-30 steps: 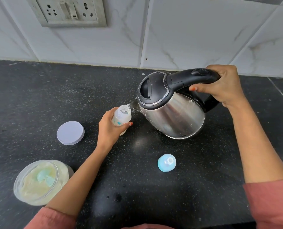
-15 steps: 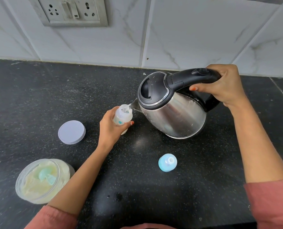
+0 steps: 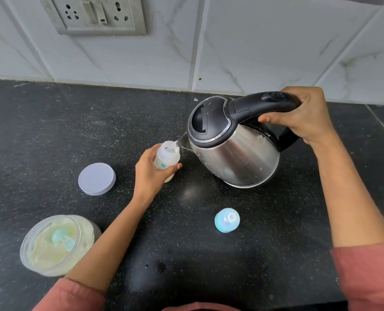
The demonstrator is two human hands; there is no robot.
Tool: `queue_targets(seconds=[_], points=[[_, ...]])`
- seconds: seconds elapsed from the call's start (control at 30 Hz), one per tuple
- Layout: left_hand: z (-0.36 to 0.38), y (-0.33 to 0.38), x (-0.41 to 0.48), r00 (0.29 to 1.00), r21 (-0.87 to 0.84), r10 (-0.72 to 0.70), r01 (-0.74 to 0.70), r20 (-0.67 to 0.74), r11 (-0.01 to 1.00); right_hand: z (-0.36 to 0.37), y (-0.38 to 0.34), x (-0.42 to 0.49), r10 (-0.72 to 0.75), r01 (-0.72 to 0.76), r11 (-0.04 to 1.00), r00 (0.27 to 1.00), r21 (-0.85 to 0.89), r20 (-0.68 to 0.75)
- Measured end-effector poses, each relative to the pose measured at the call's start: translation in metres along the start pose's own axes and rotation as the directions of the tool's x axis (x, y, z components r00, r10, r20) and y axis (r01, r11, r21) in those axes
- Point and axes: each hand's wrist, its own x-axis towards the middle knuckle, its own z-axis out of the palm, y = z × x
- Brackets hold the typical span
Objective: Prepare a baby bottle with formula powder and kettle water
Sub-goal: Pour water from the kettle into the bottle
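From the head view, your right hand (image 3: 303,117) is wrapped round the black handle of the kettle (image 3: 233,151), which is tipped to your left so its spout sits right at the open mouth of the baby bottle (image 3: 166,158); your left hand (image 3: 149,173) grips the bottle round its body, upright, just beside the kettle. Whether the bottle's base rests on the counter (image 3: 52,131) I cannot tell.

The mouth is narrow and your fingers sit close under it. Tip too fast and I judge the stream will overshoot and run over your left hand, which could scald if the water is hot. A nudge from the spout could also knock the bottle aslant, and the bottle is small, so it may overfill quickly. Ease the tilt and watch the neck.

Contents:
- The bottle looks pale and cloudy, with water showing at its neck; the level is unreadable.
- The kettle's lid is down, so its fill is hidden.
- The formula jar (image 3: 56,244) stands open at near left, holding pale yellow powder with a light blue-green scoop (image 3: 63,239) lying in it.
- The jar lid (image 3: 96,178) lies flat between jar and bottle, touching neither.
- The blue teat cap (image 3: 226,220) stands alone nearer you than the kettle, not yet fitted.
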Motion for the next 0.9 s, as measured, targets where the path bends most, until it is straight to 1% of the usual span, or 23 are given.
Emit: queue_targets(seconds=[0.37,0.5,0.6,0.9], points=[[0.001,0.003,0.0,1.0,-0.024,-0.004,0.004,0.01,1.0,-0.001,0.0,-0.003,0.009,-0.009,1.0,1.0,0.005,-0.019],[0.004,0.009,-0.001,1.0,-0.049,0.0,0.002,0.025,0.999,-0.006,-0.003,-0.006,0.042,-0.04,0.997,0.999,0.067,-0.027],[0.006,0.013,-0.002,1.0,-0.068,-0.008,0.01,0.029,0.998,-0.009,-0.001,-0.009,0.038,-0.034,0.995,0.999,0.097,-0.039],[0.012,0.018,-0.006,0.999,-0.072,-0.035,0.038,0.042,0.997,-0.025,0.026,-0.023,0.084,-0.041,0.969,0.983,0.244,-0.165]])
